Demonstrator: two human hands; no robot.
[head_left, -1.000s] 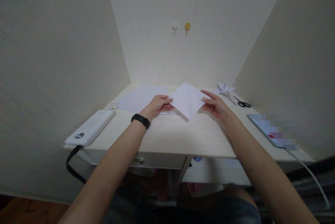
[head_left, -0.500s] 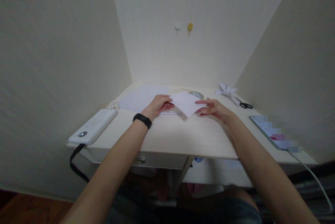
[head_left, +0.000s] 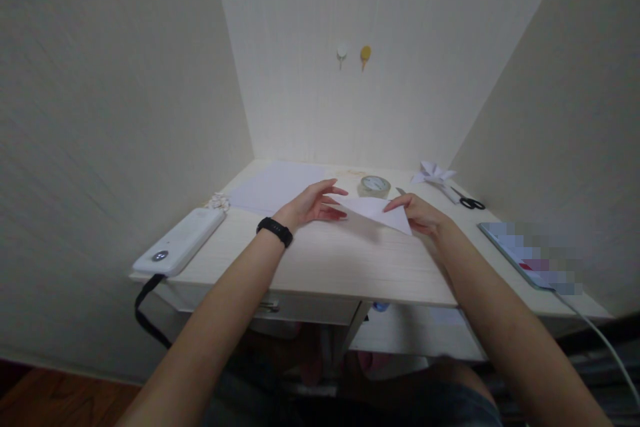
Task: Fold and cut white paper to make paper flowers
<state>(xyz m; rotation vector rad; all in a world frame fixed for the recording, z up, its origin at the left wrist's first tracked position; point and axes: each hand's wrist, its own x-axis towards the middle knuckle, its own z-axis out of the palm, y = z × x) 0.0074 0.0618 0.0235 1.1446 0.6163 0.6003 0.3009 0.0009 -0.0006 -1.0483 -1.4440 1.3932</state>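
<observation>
A folded white paper point(head_left: 377, 212) lies almost flat on the pale wooden desk point(head_left: 350, 260), in the middle. My left hand point(head_left: 313, 204), a black band on its wrist, rests at the paper's left corner with fingers stretched out. My right hand point(head_left: 419, 214) pinches the paper's right side near its pointed corner.
A stack of white sheets point(head_left: 275, 186) lies at the back left. A roll of tape point(head_left: 374, 186) sits behind the paper. A folded paper figure point(head_left: 433, 172) and black scissors point(head_left: 467, 202) are at the back right. A white device point(head_left: 177, 243) lies left, a tablet point(head_left: 525, 252) right. Walls enclose three sides.
The paper stood upright as a diamond between both hands; it has been lowered and turned nearly flat onto the desk. My left fingers have opened. The tape roll behind has come into sight.
</observation>
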